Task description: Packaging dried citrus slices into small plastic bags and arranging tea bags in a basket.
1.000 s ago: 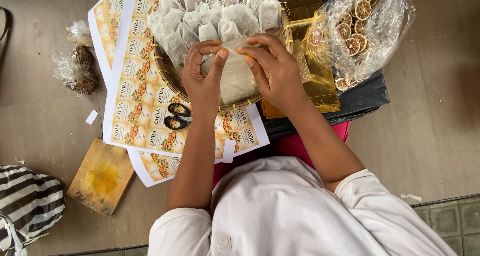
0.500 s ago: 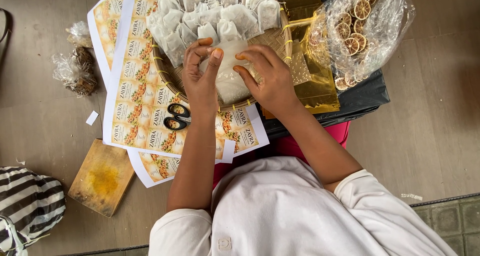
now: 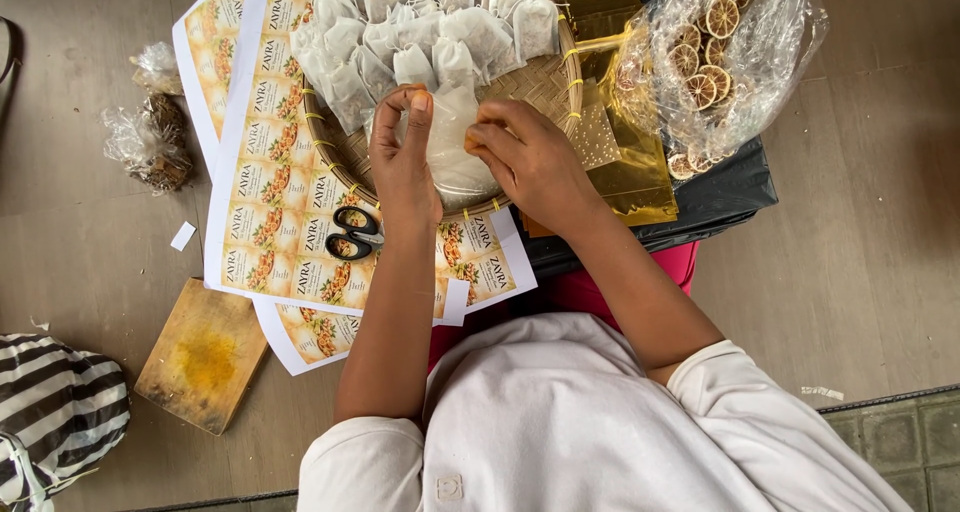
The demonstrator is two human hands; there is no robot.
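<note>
Pinching white pouch (image 3: 452, 142), left hand (image 3: 402, 162), right hand (image 3: 535, 162), forearms raised

A woven tray (image 3: 545, 84) of small sachets (image 3: 400, 22) rests on label sheets (image 3: 270, 172) spread over the floor (image 3: 850, 252), scissors (image 3: 352, 235) at the tray's near-left rim, a bag of dried citrus slices (image 3: 720, 57) to its right.
</note>
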